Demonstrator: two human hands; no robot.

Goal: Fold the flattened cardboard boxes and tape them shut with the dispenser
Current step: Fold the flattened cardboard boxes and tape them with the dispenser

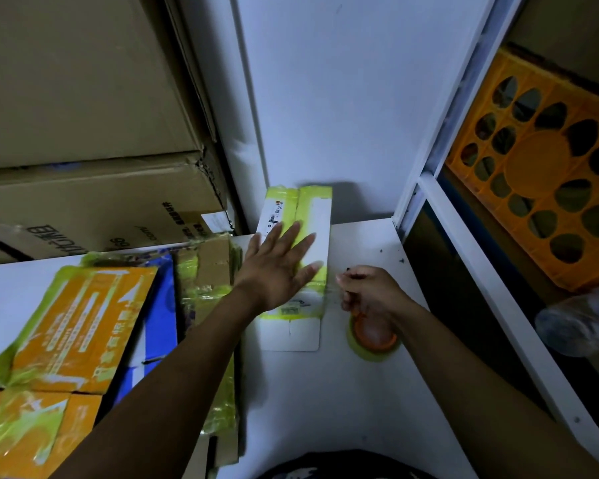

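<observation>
pressing a narrow white and yellow-green box (313,216) flat on the white table (325,392), the left hand (277,267) lies with fingers (291,233) straight and spread across its top. the box's long axis runs near to far, its near flap (291,335) lying open. just right of that near end, the right hand (370,292) curls round the orange tape dispenser (374,337), so it looks better placed to draw tape leftward over the seam. flattened boxes (83,323) wait at left.
</observation>
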